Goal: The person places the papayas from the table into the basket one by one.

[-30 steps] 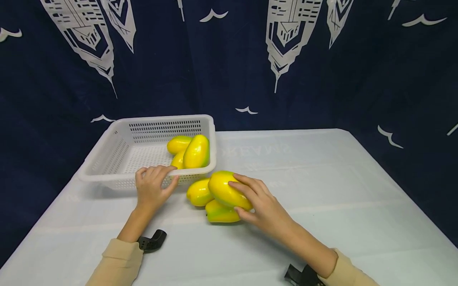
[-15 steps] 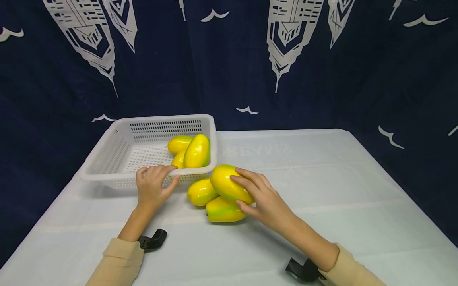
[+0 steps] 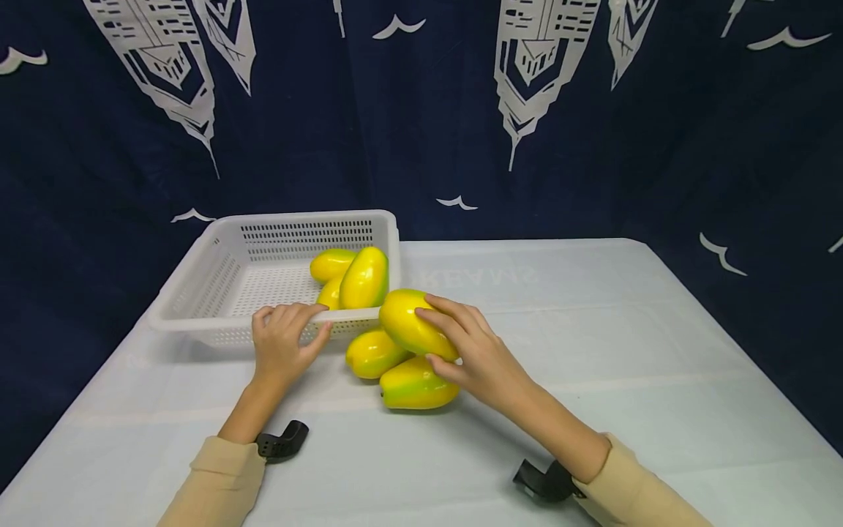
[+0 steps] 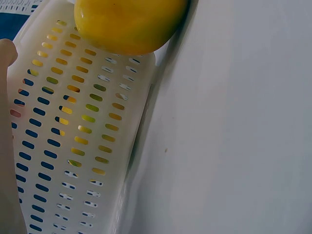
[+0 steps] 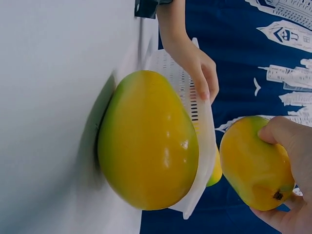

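My right hand [image 3: 484, 359] holds a yellow mango [image 3: 408, 322] with green tinges, fingers over its far side and thumb below. The fruit is lifted above two more mangoes, one at the left [image 3: 374, 354] and one in front [image 3: 418, 384], both on the table beside the basket. In the right wrist view the held mango [image 5: 251, 161] shows its dark stem end. My left hand [image 3: 279, 348] grips the front rim of the white slotted basket [image 3: 227, 337], thumb on the outside. Inside, at the basket's right end, lie several mangoes [image 3: 364, 278].
A white cloth covers the table [image 3: 593, 351]. Behind it hangs a navy curtain [image 3: 421, 132] with white building and bird prints. Black wrist devices sit on the left wrist [image 3: 283, 441] and right wrist [image 3: 546, 481].
My right hand has raised the mango off the other two and moved it up toward the basket's front right corner. The left hand stays on the rim.
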